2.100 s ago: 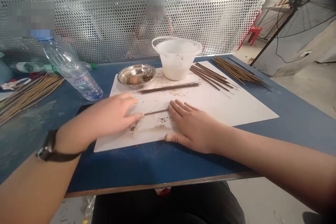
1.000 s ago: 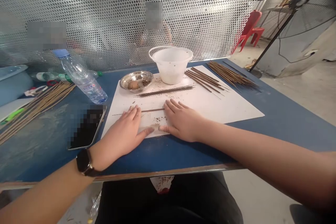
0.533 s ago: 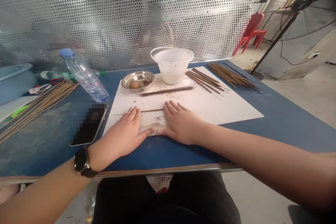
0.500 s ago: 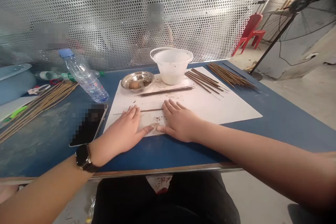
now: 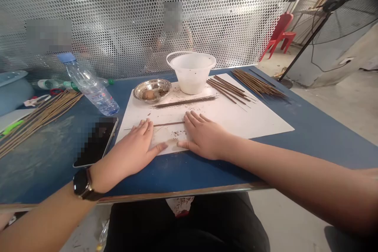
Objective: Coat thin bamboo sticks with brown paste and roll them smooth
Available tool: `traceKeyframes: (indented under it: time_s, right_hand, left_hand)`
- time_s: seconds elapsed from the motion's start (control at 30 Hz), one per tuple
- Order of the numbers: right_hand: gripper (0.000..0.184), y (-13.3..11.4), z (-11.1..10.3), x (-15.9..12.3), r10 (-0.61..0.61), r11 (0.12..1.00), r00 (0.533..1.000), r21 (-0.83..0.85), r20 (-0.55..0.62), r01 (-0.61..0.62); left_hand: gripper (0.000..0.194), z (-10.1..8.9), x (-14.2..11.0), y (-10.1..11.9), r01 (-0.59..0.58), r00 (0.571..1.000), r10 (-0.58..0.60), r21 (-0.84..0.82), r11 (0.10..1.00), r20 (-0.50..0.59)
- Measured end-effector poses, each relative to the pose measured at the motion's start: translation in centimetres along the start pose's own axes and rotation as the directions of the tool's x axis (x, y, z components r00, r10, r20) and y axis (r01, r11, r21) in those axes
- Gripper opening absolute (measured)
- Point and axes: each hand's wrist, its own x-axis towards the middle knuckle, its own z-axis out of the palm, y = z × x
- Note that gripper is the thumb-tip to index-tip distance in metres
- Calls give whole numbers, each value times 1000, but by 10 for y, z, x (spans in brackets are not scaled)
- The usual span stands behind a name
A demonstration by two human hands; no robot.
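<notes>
A thin brown-coated stick (image 5: 168,124) lies across a white board (image 5: 236,116) on the blue table. My left hand (image 5: 130,151) and my right hand (image 5: 203,136) both rest flat on the board, fingers stretched out, fingertips on the stick at either side. A bare length of the stick pokes out to the left of my left hand. Brown crumbs lie on the board between my hands. A dark watch is on my left wrist.
A steel bowl (image 5: 152,89) with a brown lump, a white plastic tub (image 5: 191,71) and rows of coated sticks (image 5: 186,101) lie further back. Bare sticks (image 5: 38,116), a water bottle (image 5: 91,88) and a phone (image 5: 96,141) are at left. A perforated metal screen stands behind; people sit beyond it.
Both hands have drawn back toward me with the stick under the fingers, then barely moved over the last second. My left hand sits slightly further left now.
</notes>
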Motion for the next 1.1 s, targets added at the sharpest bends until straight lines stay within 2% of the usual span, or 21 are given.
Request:
traceKeyframes:
  time_s: [0.07,0.17,0.3,0.43,0.57,0.67,0.77,0.87,1.0,1.1]
  right_hand:
    - [109,3,-2,0,7,1000,1000,14,2,-7]
    - [111,0,-5,-11,-6,999,1000,49,20,5]
    - [115,-4,-4,-20,-2,999,999,36,41,1]
    - [113,5,-2,-7,7,1000,1000,9,3,-7]
    - [112,11,-4,-5,58,998,998,-5,35,-58]
    - [114,4,-3,-16,55,998,998,-10,23,-55]
    - [115,-2,1,-23,44,999,999,-7,-23,-44]
    - [115,-3,2,-20,68,997,997,-18,-20,-69]
    - [109,-3,0,-7,3,1000,1000,1,-30,-3]
    - [105,-3,-2,0,-37,999,999,16,-5,37]
  left_hand:
    - [102,-2,3,-1,3,1000,-4,11,1000,11]
    - [106,-2,-12,3,-7,1000,6,26,1000,24]
    - [108,3,-28,6,-8,1000,8,3,1000,-30]
    - [102,4,-9,-2,17,999,-18,-23,1000,-45]
    - [101,2,2,-6,20,999,-19,5,1000,-26]
    - [105,2,-11,-2,27,999,-26,34,999,-22]
    - [107,2,-26,3,30,996,-27,34,999,-80]
    - [107,2,-24,14,-46,991,45,1,999,-127]
    - [102,-2,3,35,-257,963,249,-75,963,-99]
    - [102,-2,22,44,-324,945,317,-98,941,-77]
